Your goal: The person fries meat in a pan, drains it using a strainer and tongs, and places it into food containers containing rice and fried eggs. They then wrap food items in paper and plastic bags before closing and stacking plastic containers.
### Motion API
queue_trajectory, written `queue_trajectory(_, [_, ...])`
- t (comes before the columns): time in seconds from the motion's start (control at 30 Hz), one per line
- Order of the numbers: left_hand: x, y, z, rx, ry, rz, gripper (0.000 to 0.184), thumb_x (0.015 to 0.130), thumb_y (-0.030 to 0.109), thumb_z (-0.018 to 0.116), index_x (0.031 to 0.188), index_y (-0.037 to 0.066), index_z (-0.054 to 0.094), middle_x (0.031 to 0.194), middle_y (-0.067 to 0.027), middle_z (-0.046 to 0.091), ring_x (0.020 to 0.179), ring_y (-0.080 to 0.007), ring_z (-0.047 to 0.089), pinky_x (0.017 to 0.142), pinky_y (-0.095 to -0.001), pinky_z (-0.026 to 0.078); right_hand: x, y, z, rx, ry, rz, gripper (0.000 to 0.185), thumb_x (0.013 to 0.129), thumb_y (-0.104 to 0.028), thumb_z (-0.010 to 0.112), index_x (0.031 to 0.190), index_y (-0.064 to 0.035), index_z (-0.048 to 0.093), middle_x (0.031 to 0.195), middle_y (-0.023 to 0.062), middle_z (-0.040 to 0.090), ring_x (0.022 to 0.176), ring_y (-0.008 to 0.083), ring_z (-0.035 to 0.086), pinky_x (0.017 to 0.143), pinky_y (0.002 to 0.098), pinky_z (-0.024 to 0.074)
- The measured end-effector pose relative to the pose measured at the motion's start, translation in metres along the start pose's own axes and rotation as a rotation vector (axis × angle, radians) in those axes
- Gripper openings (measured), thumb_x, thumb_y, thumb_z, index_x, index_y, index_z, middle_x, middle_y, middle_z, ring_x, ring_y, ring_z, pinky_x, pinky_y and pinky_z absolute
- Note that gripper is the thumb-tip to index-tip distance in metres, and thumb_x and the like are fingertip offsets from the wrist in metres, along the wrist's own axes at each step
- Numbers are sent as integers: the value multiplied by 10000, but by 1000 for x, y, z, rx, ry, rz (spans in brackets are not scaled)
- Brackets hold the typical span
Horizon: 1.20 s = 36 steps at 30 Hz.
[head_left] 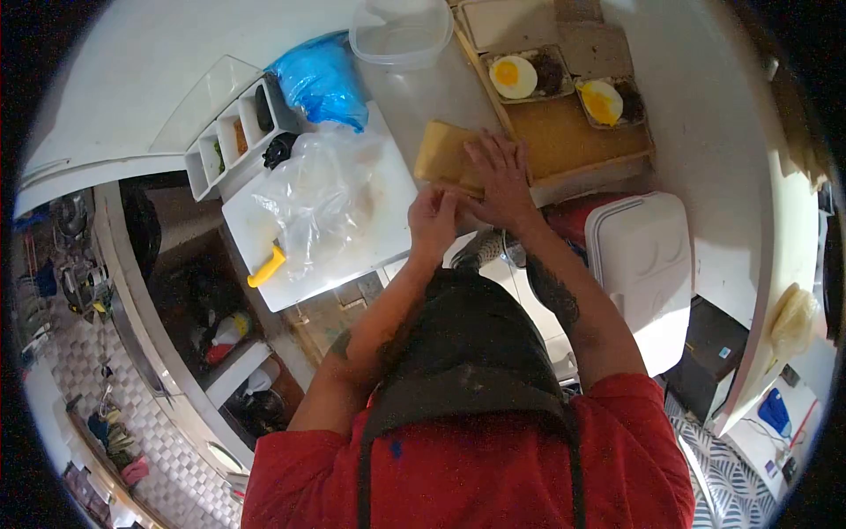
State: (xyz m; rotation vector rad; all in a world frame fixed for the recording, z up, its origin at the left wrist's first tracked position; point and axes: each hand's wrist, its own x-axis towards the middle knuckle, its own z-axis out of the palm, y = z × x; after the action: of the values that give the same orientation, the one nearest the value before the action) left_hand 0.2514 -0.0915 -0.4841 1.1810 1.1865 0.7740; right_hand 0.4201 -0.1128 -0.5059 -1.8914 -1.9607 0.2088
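Observation:
A tan, block-shaped package (pixel 447 152) lies on the grey counter, left of the wooden tray. My right hand (pixel 500 172) rests over its right end with the fingers spread flat. At the package's near edge is my left hand (pixel 434 216), its fingers pinched together; whatever is between them is too small to make out. Beyond my right hand, two open containers, each with a fried egg (pixel 514 78) and dark food, stand on the wooden tray (pixel 573 132).
A white cutting board (pixel 388 220) bears a clear plastic bag (pixel 317 198) and a yellow-handled knife (pixel 267 266). Behind are a blue bag (pixel 322 79), a condiment box (pixel 204 167) and a clear tub (pixel 401 35). A white cooler (pixel 648 264) stands at the right.

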Motion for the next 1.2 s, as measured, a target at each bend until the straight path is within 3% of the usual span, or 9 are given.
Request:
queue_trajectory(0.2, [9,-13,-4,242,103,-119,231,924,183,607,860,-38,636,626,-113,636,553,-171,625,526,-339,485,-1,10,15,198,73,-263,519,802,-321,685,1274,-151,552,1412,144,446,1349,397,365,1149,640,164])
queue_trajectory(0.3, [14,-39,-4,354,159,-74,232,927,183,603,862,-37,637,653,-118,657,556,-180,650,529,-336,502,-1,2,12,74,-11,-282,370,833,-224,631,1200,-184,618,1389,122,470,1345,359,390,1146,650,172])
queue_trajectory(0.4, [7,-4,-3,325,148,-86,238,929,179,604,854,-45,634,670,-123,667,545,-184,657,520,-328,512,3,-7,-1,15,15,-325,394,814,-189,673,1204,-184,614,1434,93,459,1303,281,462,1153,601,199])
queue_trajectory(0.7, [11,-14,-8,153,113,-178,256,937,189,602,843,-47,633,666,-115,669,521,-173,639,488,-313,505,-7,-2,21,233,81,-177,363,867,-199,579,1227,-186,624,1413,105,462,1348,325,416,1146,661,162])
queue_trajectory(0.8, [11,-17,-8,167,116,-169,254,932,190,608,843,-47,635,667,-118,672,518,-172,637,492,-316,505,-9,5,24,101,73,-308,403,753,-149,684,1151,-163,624,1437,99,453,1268,305,491,1143,595,247])
queue_trajectory(0.9, [13,-15,-11,251,80,-160,251,930,189,608,846,-46,638,673,-119,676,528,-177,651,503,-320,522,-6,-6,17,40,54,-304,303,748,-134,680,1044,-139,615,1435,113,452,1270,307,489,1147,586,248])
queue_trajectory(1.0, [14,-20,-11,148,75,-164,247,931,184,601,849,-46,642,672,-117,677,535,-182,663,514,-322,535,-5,-10,8,61,-11,-279,286,853,-175,577,1133,-173,630,1406,115,483,1332,294,444,1161,636,168])
queue_trajectory(1.1, [16,-34,-13,150,69,-165,240,930,178,600,861,-47,645,673,-115,678,539,-187,670,516,-319,540,-8,-3,23,106,114,-272,486,756,-135,668,1233,-195,599,1450,87,450,1271,296,495,1143,588,253])
queue_trajectory(1.2, [15,-25,-13,177,72,-193,234,928,173,602,876,-52,643,683,-121,678,540,-186,670,513,-315,539,-11,-4,25,76,103,-275,571,767,-138,663,1322,-225,559,1457,69,445,1263,295,506,1141,599,248])
